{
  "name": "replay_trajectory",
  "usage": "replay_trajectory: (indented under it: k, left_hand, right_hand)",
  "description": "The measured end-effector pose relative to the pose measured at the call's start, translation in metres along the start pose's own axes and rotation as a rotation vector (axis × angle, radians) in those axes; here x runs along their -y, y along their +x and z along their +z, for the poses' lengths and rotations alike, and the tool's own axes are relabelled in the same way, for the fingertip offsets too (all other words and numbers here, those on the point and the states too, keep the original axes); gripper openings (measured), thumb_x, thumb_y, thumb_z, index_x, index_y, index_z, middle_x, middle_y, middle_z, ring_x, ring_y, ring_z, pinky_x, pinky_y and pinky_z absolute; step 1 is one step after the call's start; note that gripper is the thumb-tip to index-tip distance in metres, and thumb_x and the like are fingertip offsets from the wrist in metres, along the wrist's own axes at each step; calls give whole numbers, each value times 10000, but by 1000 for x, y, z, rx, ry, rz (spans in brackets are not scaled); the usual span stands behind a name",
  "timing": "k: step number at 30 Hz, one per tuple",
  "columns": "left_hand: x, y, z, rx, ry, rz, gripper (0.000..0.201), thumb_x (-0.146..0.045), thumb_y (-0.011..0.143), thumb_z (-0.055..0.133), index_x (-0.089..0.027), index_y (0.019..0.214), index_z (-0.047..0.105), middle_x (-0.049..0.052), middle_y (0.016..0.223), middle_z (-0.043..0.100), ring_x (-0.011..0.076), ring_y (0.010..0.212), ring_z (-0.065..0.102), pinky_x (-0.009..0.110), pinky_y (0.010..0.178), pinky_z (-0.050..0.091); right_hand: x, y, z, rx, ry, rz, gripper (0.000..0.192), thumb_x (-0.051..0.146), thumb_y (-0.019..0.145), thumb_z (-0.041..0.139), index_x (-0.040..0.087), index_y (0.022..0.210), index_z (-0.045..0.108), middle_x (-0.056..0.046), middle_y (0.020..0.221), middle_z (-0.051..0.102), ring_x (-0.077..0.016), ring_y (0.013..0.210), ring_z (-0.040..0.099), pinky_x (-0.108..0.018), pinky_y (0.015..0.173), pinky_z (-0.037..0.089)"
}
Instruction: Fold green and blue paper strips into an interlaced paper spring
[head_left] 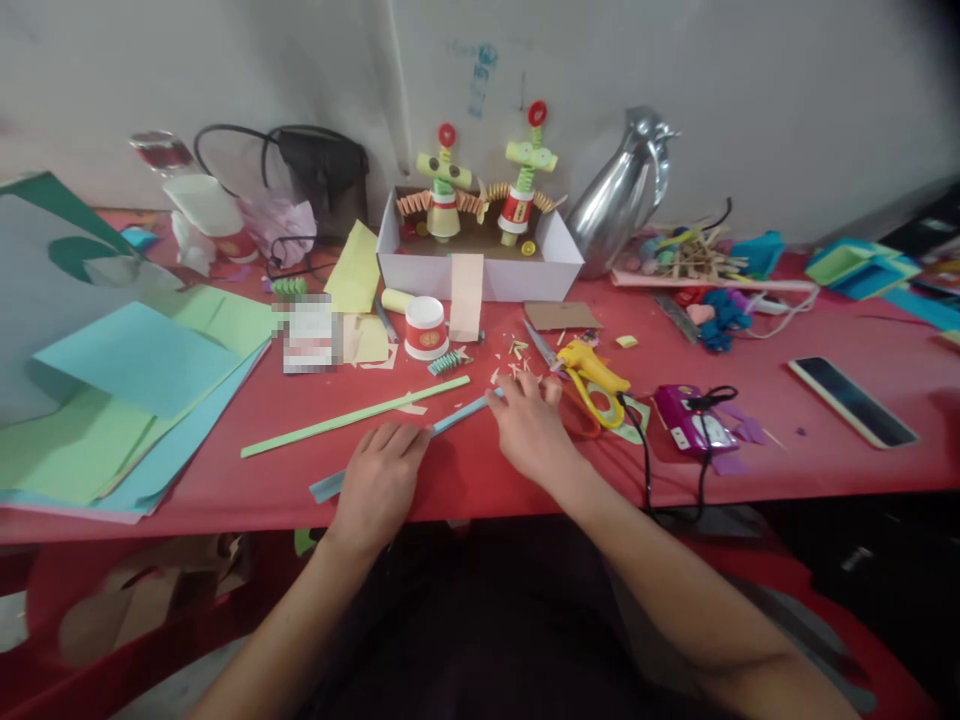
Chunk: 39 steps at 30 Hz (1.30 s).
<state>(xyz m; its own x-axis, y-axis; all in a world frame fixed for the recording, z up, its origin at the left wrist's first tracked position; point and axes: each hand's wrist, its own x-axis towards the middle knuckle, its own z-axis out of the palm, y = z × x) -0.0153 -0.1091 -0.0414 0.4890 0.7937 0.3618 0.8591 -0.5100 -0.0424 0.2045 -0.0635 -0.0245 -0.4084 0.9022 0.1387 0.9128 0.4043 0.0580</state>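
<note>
A narrow blue paper strip [459, 414] lies slantwise on the red table, its near end poking out past my left hand [379, 478]. The fingers of that hand are bent together over the strip and press it down. At the strip's far end, my right hand [531, 420] has its fingertips closed on the paper. A green paper strip [352, 418] lies alone just beyond, roughly parallel. Scissors with yellow handles [600, 405] and a yellow glue gun [594, 366] rest right of my right hand. Small paper scraps [517, 350] are scattered in front of it.
A white box [480, 275] holds two paper-cup figures [517, 208]. Behind stands a steel jug [622, 190]. Coloured sheets [135, 360] cover the left side; a paper cup [426, 328] stands mid-table. Rightward are a purple power socket [694, 420] with a cable and a phone [853, 402].
</note>
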Motion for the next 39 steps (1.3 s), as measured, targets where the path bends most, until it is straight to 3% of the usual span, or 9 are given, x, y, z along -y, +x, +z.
replay_trajectory:
  k: [7,12,14,18,21,31,39]
  left_hand:
    - [3,-11,-4,61,-68,27,352,-75,911,447,-98,1216,622,165,1100,647,304,1016,576,453,871,507]
    - [-1,-10,-7,82,-46,24,308,-88,912,467,-103,1164,643,138,1023,654,292,948,575,439,822,507]
    - [-4,-7,-8,93,-4,25,285,-94,912,479,-102,1135,656,129,993,657,288,919,574,428,793,504]
    - [-8,-4,-10,109,34,19,254,-106,911,500,-117,1098,672,119,982,662,286,910,580,421,770,499]
    - [-4,-8,-11,113,11,18,280,-115,911,507,-126,1147,658,117,1011,669,285,922,588,421,787,506]
    - [30,-55,-15,10,-96,14,370,-98,921,472,-140,1250,636,130,1082,692,282,958,608,449,854,524]
    - [42,-81,-20,-152,-299,-209,288,-86,934,492,-189,1078,719,76,959,680,191,896,614,335,824,531]
  right_hand:
    - [-2,-2,3,10,-29,-5,457,53,893,395,94,1305,588,-189,1354,545,-358,1211,405,-562,966,266]
    - [5,-3,-2,-41,9,10,438,51,895,397,80,1277,608,-189,1331,581,-365,1222,439,-585,993,288]
    - [15,-6,-4,-90,47,-44,449,58,907,397,69,1316,581,-184,1354,579,-350,1281,424,-573,1066,256]
    - [38,-15,-3,-97,178,-249,426,120,959,385,79,1337,575,-141,1349,608,-268,1323,458,-436,1174,234]
    - [48,-22,-1,-70,245,-220,420,208,1003,357,94,1344,575,-132,1364,610,-254,1282,523,-435,1174,266]
    - [49,-30,3,-23,260,-126,422,293,1037,327,196,1410,500,-92,1468,522,-277,1366,470,-643,1150,170]
    - [49,-31,2,-29,253,-125,407,275,1034,341,194,1393,514,-95,1450,539,-275,1338,504,-635,1143,168]
